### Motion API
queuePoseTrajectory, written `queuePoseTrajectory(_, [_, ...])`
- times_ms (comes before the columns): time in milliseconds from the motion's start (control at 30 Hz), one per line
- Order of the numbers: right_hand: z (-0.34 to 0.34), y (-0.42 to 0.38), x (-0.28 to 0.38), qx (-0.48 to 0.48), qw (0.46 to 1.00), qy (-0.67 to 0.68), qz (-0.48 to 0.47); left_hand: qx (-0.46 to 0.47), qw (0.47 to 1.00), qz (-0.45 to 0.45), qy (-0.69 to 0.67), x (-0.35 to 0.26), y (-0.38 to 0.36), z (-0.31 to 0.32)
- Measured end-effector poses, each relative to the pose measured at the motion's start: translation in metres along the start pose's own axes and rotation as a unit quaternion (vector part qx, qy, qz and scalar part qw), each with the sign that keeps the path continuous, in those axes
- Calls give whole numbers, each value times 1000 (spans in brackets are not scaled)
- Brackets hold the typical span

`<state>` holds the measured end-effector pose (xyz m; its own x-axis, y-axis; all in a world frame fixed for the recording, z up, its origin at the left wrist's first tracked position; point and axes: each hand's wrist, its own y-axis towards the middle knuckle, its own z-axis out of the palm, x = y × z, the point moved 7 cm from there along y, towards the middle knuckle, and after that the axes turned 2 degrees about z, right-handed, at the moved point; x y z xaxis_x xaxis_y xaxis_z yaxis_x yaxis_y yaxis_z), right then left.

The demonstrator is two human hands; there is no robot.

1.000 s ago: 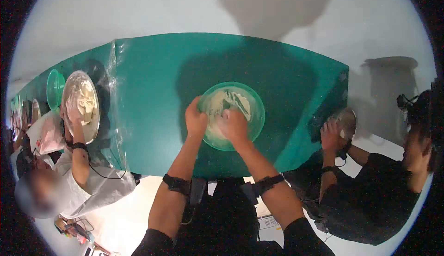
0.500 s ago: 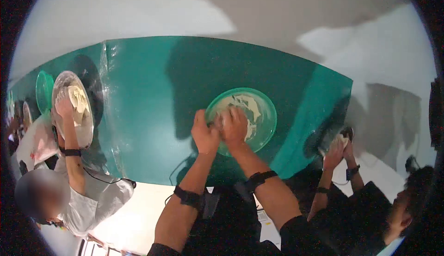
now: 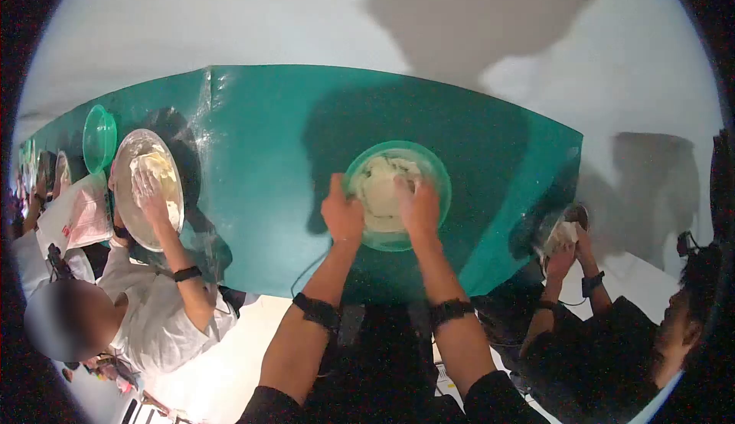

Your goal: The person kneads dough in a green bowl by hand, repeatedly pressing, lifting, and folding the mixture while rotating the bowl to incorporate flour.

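A translucent green plastic bowl stands on the table in front of me, with a pale, floury mass of dough spread over its bottom. My left hand is closed on the bowl's left rim, thumb pointing up. Inside the right part of the bowl, my right hand has its fingers curled at the dough's right edge, with whitish residue on them. The undersides of those fingers are partly hidden.
The green-covered table curves away to the left. There a co-worker's hand presses dough in a metal bowl, near another green bowl. At right, another person's hands work over a small bowl.
My right hand has moved right, away from my left hand, uncovering more of the dough. My left hand stays at the rim. The view has shifted, and the left co-worker's hand now lies flatter on the dough.
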<state>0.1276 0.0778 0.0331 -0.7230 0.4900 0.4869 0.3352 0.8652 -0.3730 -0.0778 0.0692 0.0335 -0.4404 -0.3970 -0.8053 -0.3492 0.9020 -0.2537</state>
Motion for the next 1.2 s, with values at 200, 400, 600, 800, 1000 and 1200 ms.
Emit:
queuePoseTrajectory(200, [32,-40,-6,70,992,-34,-94,-67,981,-165,-82,34,-58,-10])
queuePoseTrajectory(400, [-7,-23,32,246,947,-111,-172,14,996,32,83,12,-7,-35])
queuePoseTrajectory(600, [26,6,21,390,916,51,-80,120,983,139,15,-12,60,15])
queuePoseTrajectory(800, [54,0,20,410,899,-150,-30,101,994,43,-12,5,58,24])
queuePoseTrajectory(1000, [39,-54,33,260,907,-271,-193,101,994,39,25,1,55,21])
queuePoseTrajectory(1200, [48,-61,36,113,963,-208,-128,97,994,21,48,8,54,22])
